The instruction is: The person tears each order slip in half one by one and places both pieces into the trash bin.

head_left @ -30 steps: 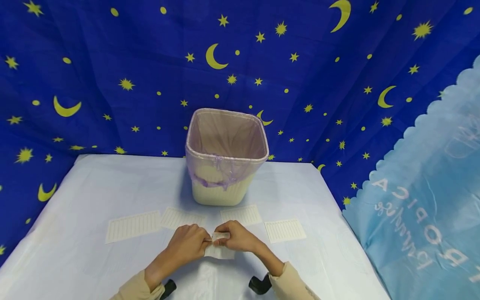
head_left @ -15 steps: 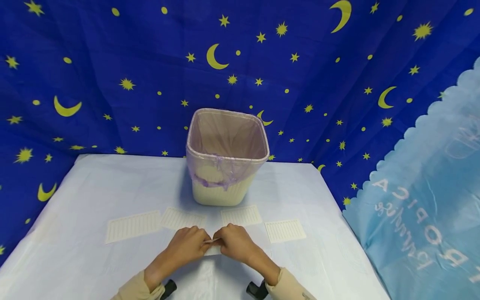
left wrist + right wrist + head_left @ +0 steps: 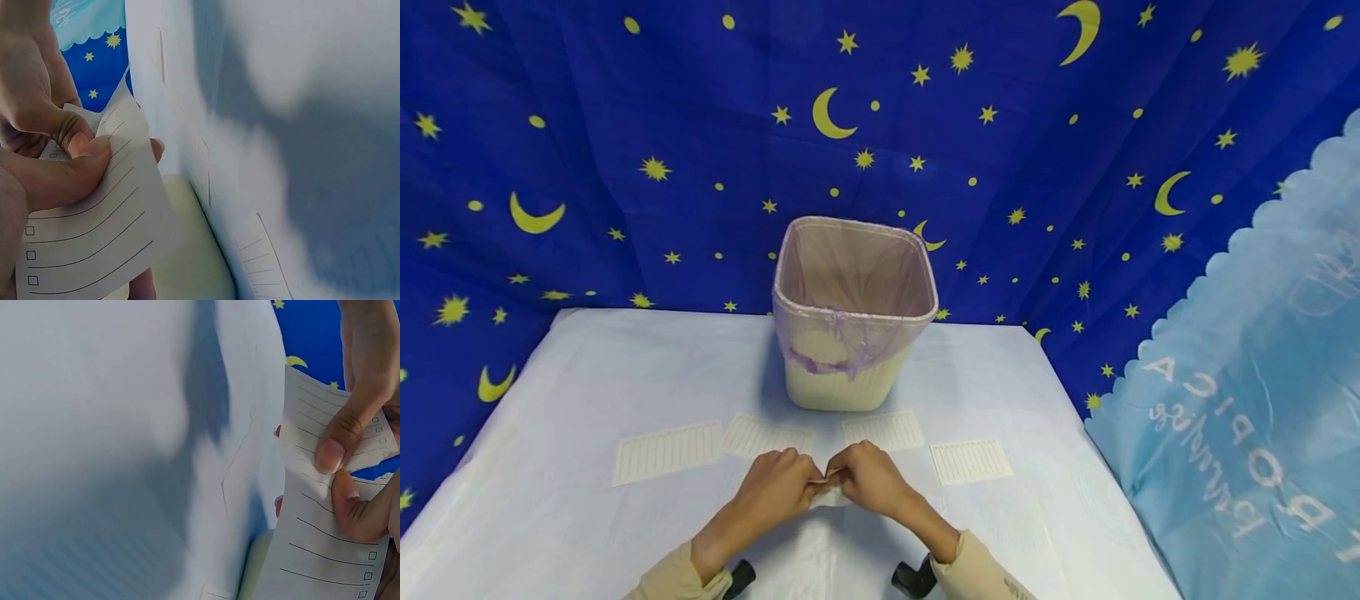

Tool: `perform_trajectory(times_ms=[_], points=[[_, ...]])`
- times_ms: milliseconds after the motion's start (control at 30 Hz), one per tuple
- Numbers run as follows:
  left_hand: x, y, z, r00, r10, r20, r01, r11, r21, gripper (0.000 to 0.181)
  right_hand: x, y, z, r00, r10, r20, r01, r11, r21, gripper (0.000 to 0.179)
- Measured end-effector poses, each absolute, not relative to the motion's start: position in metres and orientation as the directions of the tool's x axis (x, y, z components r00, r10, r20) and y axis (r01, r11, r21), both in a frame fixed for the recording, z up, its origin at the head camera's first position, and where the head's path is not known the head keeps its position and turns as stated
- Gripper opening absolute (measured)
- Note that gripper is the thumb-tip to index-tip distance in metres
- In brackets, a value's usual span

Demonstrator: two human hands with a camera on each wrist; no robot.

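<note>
Both hands pinch a white checklist sheet (image 3: 831, 497), printed with ruled lines and small checkboxes, above the table in front of the bin. My left hand (image 3: 775, 486) holds one side and my right hand (image 3: 874, 481) the other, thumbs nearly touching on the paper's face. In the right wrist view a ragged tear runs in from the checkbox edge of the checklist sheet (image 3: 325, 531) and ends near the thumbs. The sheet (image 3: 125, 194) bows toward the camera in the left wrist view. Fingers behind it are mostly hidden.
A pale bin (image 3: 835, 387) with a purple liner stands behind the hands. Lined sheets lie flat on the white table (image 3: 647, 367): a left one (image 3: 667, 452), two nearer the middle (image 3: 767, 435) and a right one (image 3: 972, 462). A starry blue cloth (image 3: 700, 125) hangs behind.
My right hand has turned over the sheet and then risen slightly, staying close to the left. Less of the paper shows below the hands than a second ago. The left hand barely moves.
</note>
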State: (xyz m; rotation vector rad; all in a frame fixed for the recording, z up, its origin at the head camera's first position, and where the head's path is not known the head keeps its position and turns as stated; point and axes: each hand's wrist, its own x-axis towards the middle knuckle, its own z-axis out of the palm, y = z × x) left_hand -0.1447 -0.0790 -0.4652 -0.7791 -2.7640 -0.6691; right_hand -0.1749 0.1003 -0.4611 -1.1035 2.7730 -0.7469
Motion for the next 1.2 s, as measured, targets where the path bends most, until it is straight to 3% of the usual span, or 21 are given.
perform_trajectory(times_ms=[100, 300, 533, 633, 833, 1000, 1200], points=[[-0.145, -0.079, -0.466, -0.833, 0.457, 0.312, 0.549, 0.754, 0.361, 0.002, -0.176, 0.102, -0.464, -0.741, -0.658, 0.134, -0.612, 0.58, -0.537, 0.02], [-0.145, -0.078, -0.469, -0.809, 0.489, 0.326, 0.582, 0.745, 0.327, 0.004, -0.176, 0.103, -0.47, -0.745, -0.654, 0.13, -0.562, 0.509, -0.652, 0.02], [-0.145, -0.077, -0.468, -0.807, 0.488, 0.332, 0.583, 0.745, 0.322, 0.009, -0.179, 0.103, -0.478, -0.812, -0.583, 0.038, -0.368, 0.46, -0.808, 0.015], [-0.144, -0.078, -0.466, -0.842, 0.464, 0.276, 0.539, 0.757, 0.37, 0.002, -0.177, 0.103, -0.479, -0.82, -0.57, 0.046, -0.396, 0.508, -0.765, 0.016], [-0.143, -0.079, -0.468, -0.904, 0.396, 0.161, 0.425, 0.799, 0.425, 0.017, -0.173, 0.103, -0.471, -0.789, -0.613, 0.043, -0.511, 0.616, -0.599, 0.017], [-0.145, -0.079, -0.47, -0.897, 0.407, 0.174, 0.44, 0.775, 0.454, 0.005, -0.168, 0.101, -0.461, -0.762, -0.647, 0.026, -0.579, 0.663, -0.474, 0.016], [-0.146, -0.079, -0.471, -0.874, 0.44, 0.205, 0.484, 0.749, 0.453, 0.006, -0.166, 0.1, -0.457, -0.757, -0.65, 0.061, -0.626, 0.697, -0.351, 0.013]])
